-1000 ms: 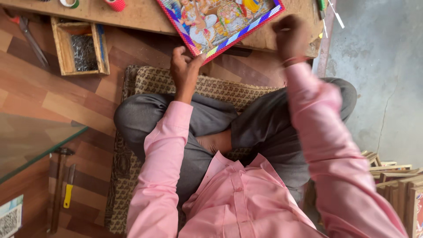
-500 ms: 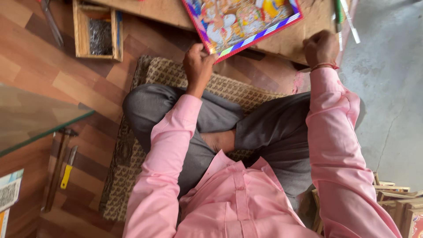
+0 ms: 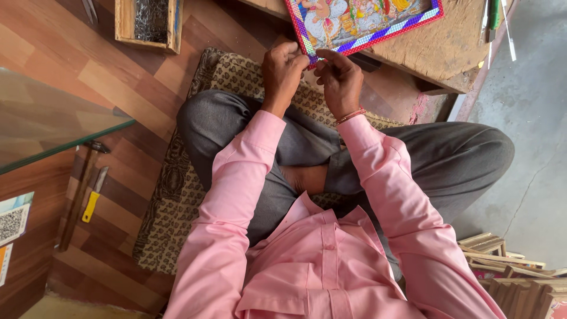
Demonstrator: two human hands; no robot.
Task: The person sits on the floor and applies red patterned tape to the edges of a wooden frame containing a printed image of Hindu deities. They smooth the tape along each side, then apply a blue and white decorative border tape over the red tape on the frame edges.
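Wood-patterned flooring (image 3: 88,71) runs under a woven mat (image 3: 177,177) where a person in a pink shirt sits cross-legged before a low wooden counter (image 3: 449,47). On that counter lies a framed picture (image 3: 360,20), its near corner overhanging the edge just above both hands. The left hand (image 3: 282,74) and right hand (image 3: 341,82) meet at that corner, fingers (image 3: 322,56) curled and pinched together at the frame's patterned border; whether they grip the frame itself or something small against it I cannot tell. The picture lies flat, long axis slanting up to the right. A wooden box (image 3: 147,23) sits on the floor to the left, beside a glass sheet (image 3: 53,124) and a hammer (image 3: 82,189).
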